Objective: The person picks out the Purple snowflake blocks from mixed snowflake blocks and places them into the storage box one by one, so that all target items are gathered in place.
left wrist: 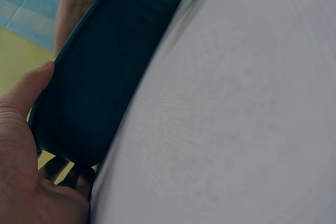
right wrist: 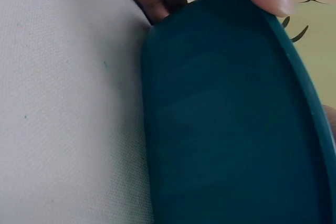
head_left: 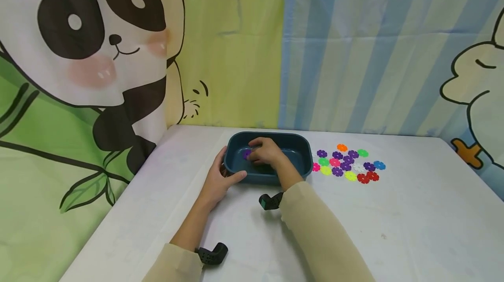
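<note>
A dark teal plastic basin (head_left: 295, 155) stands on the white table near its back edge. My left hand (head_left: 216, 183) grips the basin's left end, thumb over the near rim and fingers round the outside, as the left wrist view also shows. My right hand (head_left: 267, 153) reaches down inside the basin toward its left end. At its fingertips shows a purple flower-shaped plastic disc (head_left: 246, 154), with one finger spread apart above it. In the right wrist view the basin's near wall (right wrist: 226, 119) hides the right hand's fingers.
To the right of the basin lie several flower-shaped discs (head_left: 345, 166) in purple, green, pink, yellow, red, orange, white and blue. The nearest ones lie close to the basin's right end. A printed curtain (head_left: 236, 54) hangs behind the white table (head_left: 413, 212).
</note>
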`<act>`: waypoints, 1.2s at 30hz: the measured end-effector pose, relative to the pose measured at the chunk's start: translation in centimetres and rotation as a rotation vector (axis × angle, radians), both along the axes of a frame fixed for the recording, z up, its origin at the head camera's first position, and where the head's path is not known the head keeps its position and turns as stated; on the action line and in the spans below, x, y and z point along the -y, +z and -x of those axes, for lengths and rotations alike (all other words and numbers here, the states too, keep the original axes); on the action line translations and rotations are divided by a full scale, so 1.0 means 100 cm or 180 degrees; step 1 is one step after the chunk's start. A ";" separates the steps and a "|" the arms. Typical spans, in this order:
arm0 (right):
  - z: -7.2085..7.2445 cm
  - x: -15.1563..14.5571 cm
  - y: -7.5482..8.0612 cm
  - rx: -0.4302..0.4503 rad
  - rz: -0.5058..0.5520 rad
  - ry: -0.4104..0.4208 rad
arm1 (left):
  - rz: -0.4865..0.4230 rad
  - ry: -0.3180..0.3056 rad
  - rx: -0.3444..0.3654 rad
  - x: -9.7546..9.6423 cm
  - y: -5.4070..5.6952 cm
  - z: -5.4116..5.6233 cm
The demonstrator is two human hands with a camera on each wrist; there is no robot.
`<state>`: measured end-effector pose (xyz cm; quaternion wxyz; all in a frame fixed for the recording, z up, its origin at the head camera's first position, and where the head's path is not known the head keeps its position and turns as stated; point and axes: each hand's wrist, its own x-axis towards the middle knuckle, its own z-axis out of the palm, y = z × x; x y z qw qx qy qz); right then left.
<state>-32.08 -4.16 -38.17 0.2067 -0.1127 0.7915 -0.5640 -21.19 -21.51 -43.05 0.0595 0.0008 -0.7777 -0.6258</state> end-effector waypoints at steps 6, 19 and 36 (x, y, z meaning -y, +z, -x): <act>-0.001 -0.002 0.003 0.0027 0.0047 0.0201 | -0.0003 0.0001 -0.0027 -0.002 -0.001 0.001; -0.008 -0.014 0.012 -0.0068 0.0135 0.0246 | 0.0047 -0.0004 0.0055 -0.003 0.001 0.003; -0.030 -0.030 0.028 -0.0435 0.0318 0.0422 | -0.0008 -0.0016 0.0036 0.001 -0.001 0.004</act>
